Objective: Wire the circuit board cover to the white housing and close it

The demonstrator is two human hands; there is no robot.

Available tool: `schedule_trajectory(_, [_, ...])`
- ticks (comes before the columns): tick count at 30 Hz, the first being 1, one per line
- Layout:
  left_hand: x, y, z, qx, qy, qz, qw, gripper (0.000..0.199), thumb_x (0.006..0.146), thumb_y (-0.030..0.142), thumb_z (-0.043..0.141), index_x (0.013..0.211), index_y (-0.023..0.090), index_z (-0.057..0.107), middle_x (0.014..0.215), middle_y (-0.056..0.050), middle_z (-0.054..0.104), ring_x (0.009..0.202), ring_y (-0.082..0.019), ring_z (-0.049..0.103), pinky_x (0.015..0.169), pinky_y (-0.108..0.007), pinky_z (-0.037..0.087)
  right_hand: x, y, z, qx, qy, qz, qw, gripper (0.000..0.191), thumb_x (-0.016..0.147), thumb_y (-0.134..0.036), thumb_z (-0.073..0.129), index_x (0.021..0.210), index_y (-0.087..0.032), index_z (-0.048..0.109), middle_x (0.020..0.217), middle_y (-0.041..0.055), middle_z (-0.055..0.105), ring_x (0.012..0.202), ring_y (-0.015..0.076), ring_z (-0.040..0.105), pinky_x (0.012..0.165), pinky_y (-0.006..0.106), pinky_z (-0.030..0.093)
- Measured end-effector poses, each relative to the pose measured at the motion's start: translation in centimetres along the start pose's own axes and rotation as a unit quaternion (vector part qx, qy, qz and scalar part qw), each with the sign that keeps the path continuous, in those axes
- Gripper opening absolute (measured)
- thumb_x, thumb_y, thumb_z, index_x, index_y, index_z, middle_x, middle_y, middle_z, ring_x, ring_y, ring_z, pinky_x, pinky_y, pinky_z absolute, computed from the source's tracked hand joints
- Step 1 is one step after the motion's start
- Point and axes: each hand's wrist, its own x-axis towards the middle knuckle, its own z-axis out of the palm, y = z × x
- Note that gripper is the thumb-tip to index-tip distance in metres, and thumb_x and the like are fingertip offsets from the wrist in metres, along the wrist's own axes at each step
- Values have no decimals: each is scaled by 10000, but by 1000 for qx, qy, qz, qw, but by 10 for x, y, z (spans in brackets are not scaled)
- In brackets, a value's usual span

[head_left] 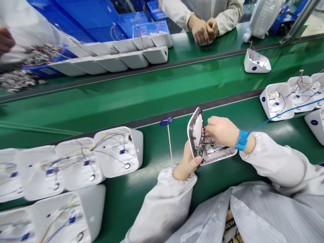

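Observation:
My left hand grips a white panel with a dark rim, its thumb over the lower edge. The panel stands tilted up beside an open white plastic housing, where yellow, blue and red wires run to a circuit board on the panel's inner side. Inside the gap, my right hand has its fingers bent together near the wires and board. What its fingertips hold is too small and hidden to make out. A blue wrist strap with a cord circles my right wrist.
Wired white housings stand in rows at left, with more housings at right. Blue discs and a thin white stick lie ahead. Beyond a dark rail runs a green belt. Opposite, a co-worker's hands rest together.

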Motion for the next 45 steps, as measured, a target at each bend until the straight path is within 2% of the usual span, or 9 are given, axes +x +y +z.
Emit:
schedule_trajectory(4, [4,5,7,24,34,47,998,754,686,679,705,1282,244,553,1386,-105,543,1325,-364,465,1135,-519,364,-1,-3,0,3,-13,27,1000,253,986,-242,502,846,-131,682,840,82,609,797,185,534,630,295,349])
schedule_trajectory(9, [15,12,14,6,10,70,997,804,678,690,707,1314,225,546,1372,-114,564,1340,-367,456,1137,-498,372,-4,-4,-4,33,-5,76,997,220,971,-304,560,903,-171,721,909,60,661,828,173,587,649,285,364])
schedule_trajectory(13, [18,11,14,13,2,102,995,812,697,686,696,1341,222,527,1379,-120,562,1370,-363,427,1164,-503,333,-8,-9,-23,114,29,154,981,300,959,-419,569,875,-188,741,921,46,675,831,153,618,668,263,389])
schedule_trajectory(16, [19,9,12,12,-26,113,993,834,713,677,691,1381,224,485,1432,-128,514,1358,-371,440,1153,-525,343,-11,-17,-40,164,-27,148,975,382,809,-560,701,848,-181,739,865,45,652,767,163,610,662,263,408])
schedule_trajectory(22, [25,8,9,40,-60,139,988,871,733,677,670,1441,236,416,1478,-130,461,1383,-370,410,1170,-538,318,-8,-21,-46,220,-115,141,959,149,846,-164,640,929,-184,763,893,55,652,797,153,604,719,256,433])
schedule_trajectory(28, [28,8,7,66,-81,166,981,843,762,663,649,1456,258,394,1475,-119,461,1379,-363,416,1181,-558,286,-6,-9,-42,363,-153,182,901,179,826,-130,631,903,-200,777,824,9,695,686,114,609,635,229,432])
schedule_trajectory(34, [26,11,7,85,-74,149,982,858,749,691,642,1450,263,394,1462,-117,475,1361,-361,438,1160,-551,334,-4,-17,-43,225,-146,151,952,139,807,-151,695,675,-178,729,595,-27,616,553,93,492,571,245,330])
schedule_trajectory(39, [27,13,7,91,-82,161,979,895,748,684,651,1475,254,355,1499,-123,434,1386,-365,406,1176,-556,304,-4,-19,-46,106,-105,131,980,104,814,-141,666,803,-181,762,946,63,698,735,155,597,621,268,350])
schedule_trajectory(45, [27,14,7,126,-89,180,971,937,743,673,669,1499,247,315,1519,-133,411,1389,-369,405,1178,-540,307,-10,-16,-38,210,-88,123,966,219,840,-64,571,848,-178,757,771,22,724,690,138,621,670,252,402])
